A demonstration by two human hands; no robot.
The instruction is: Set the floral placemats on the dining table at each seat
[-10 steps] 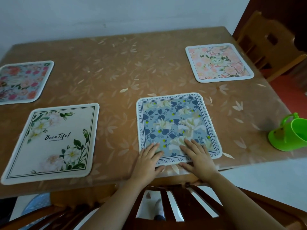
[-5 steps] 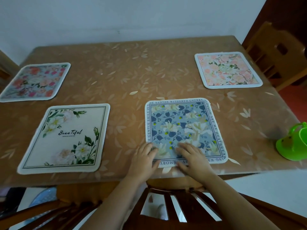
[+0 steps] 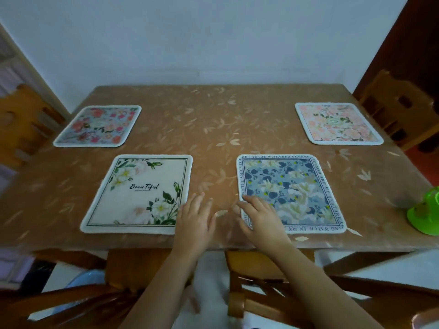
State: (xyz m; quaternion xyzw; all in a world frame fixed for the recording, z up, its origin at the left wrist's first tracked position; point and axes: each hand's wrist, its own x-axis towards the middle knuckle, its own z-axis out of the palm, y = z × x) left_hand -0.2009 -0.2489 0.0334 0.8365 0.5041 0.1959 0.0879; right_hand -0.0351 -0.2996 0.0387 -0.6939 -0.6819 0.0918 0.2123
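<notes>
At the front edge of the table the right hand rests on the blue mat, fingers spread, gripping nothing; the left hand, spread and empty too, is just beside the white mat. A green cup stands far right.

One head-worn view (wide-angle) looks forward and down from the near edge across the whole tabletop toward the far wall.
</notes>
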